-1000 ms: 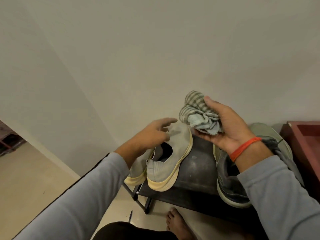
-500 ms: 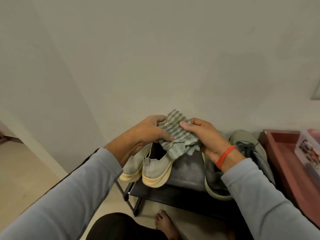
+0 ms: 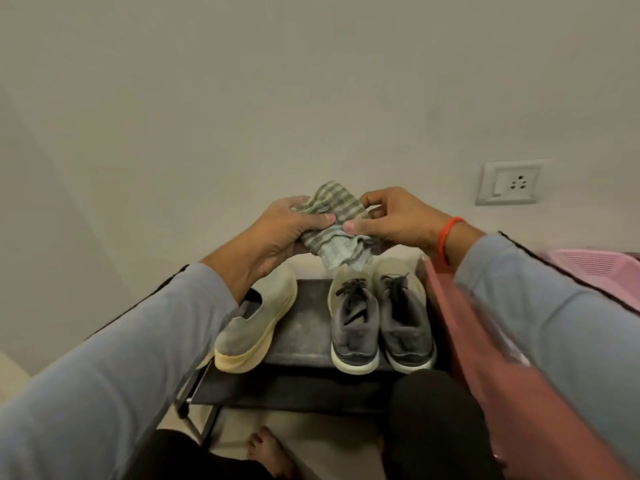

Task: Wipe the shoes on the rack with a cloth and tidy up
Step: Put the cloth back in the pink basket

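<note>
Both hands hold a striped grey-green cloth [image 3: 332, 230] above the black shoe rack [image 3: 304, 327]. My left hand [image 3: 280, 233] grips its left side, thumb on top. My right hand [image 3: 391, 220], with a red band at the wrist, pinches its right side. A loose end of the cloth hangs down just over the toes of the grey laced sneakers [image 3: 377, 317], which stand as a pair on the right of the top shelf. On the left of the shelf lies a pale grey slip-on shoe [image 3: 256, 323] with a cream sole, partly hidden by my left forearm.
A reddish-brown cabinet [image 3: 491, 358] stands right beside the rack, with a pink basket [image 3: 595, 265] behind my right arm. A wall socket [image 3: 509, 183] sits on the wall at the right. My bare foot [image 3: 266, 448] and dark-trousered knees are below the rack.
My right hand brought the bunched cloth down and my left hand left the slip-on shoe and took hold of it. The view has swung right, showing both sneakers and the socket.
</note>
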